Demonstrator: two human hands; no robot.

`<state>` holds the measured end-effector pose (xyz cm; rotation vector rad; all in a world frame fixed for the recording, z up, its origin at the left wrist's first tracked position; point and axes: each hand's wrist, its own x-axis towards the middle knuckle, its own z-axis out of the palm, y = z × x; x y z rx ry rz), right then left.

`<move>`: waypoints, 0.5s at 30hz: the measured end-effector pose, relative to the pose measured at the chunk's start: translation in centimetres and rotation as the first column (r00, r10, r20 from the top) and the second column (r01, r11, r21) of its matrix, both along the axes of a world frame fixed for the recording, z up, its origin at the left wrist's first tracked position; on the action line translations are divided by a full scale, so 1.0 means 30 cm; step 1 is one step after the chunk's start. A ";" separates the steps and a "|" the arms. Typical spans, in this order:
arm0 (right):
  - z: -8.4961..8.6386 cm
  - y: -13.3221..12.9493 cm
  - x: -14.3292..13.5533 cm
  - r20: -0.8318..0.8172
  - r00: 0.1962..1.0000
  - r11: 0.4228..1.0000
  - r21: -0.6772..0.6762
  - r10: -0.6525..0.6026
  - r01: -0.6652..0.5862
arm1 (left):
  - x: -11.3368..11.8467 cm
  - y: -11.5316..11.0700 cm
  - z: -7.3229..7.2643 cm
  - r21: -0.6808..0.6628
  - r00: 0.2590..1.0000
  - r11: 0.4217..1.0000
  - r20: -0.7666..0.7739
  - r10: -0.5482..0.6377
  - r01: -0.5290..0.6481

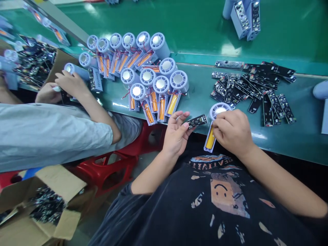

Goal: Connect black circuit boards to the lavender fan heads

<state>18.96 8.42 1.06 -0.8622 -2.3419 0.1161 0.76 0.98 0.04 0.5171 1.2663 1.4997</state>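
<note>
Between thumb and fingers, my left hand (177,134) grips a black circuit board (197,121), its chip side facing up. My right hand (232,131) is closed at a pale lilac housing (219,108) with a round silver disc in its head and a yellow battery (210,137) in its handle. The housing lies at the table's near edge, its handle pointing toward me. My right fingertips are pinched over the side of the battery compartment; whatever is between them is hidden. The board is left of the housing, apart from it.
Several similar housings (162,83) with orange batteries and red wires stand to the left. Loose circuit boards (252,85) are heaped at right. A co-worker's hands (71,83) work at left beside a box of boards (34,59). Red stools (107,171) and a cardboard box (64,223) are below.
</note>
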 end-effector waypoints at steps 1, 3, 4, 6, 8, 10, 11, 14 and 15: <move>-0.006 0.010 -0.009 -0.015 1.000 1.000 0.006 -0.014 0.014 | 0.000 -0.001 0.000 -0.001 1.000 1.000 0.022 -0.014 0.014; -0.013 0.033 -0.026 -0.049 0.998 1.000 0.003 -0.027 0.027 | -0.006 -0.001 0.002 0.008 0.997 0.999 0.055 -0.049 0.048; -0.013 0.044 -0.034 -0.060 0.998 1.000 -0.008 -0.027 0.027 | -0.012 0.000 0.005 0.017 0.996 0.997 0.055 -0.070 0.069; -0.006 0.062 -0.049 -0.050 0.999 0.999 -0.045 -0.021 0.018 | -0.026 0.006 0.017 0.036 0.988 0.988 -0.021 -0.151 0.151; 0.007 0.074 -0.059 -0.019 1.000 0.996 -0.087 -0.006 0.004 | -0.031 0.017 0.041 0.024 0.926 0.955 -0.256 -0.279 0.295; 0.020 0.080 -0.066 -0.016 1.000 0.993 -0.117 0.006 -0.007 | -0.019 0.033 0.069 -0.049 0.718 0.903 -0.588 -0.372 0.427; 0.025 0.081 -0.068 -0.031 1.000 0.992 -0.129 0.003 -0.007 | -0.007 0.042 0.083 -0.103 0.568 0.882 -0.730 -0.381 0.460; 0.034 0.078 -0.065 -0.111 0.994 0.986 -0.166 -0.018 -0.001 | 0.037 0.067 0.106 -0.224 0.178 0.876 -0.929 -0.324 0.427; 0.034 0.077 -0.059 -0.136 0.990 0.984 -0.177 -0.021 -0.004 | 0.048 0.073 0.108 -0.239 0.112 0.884 -0.945 -0.307 0.402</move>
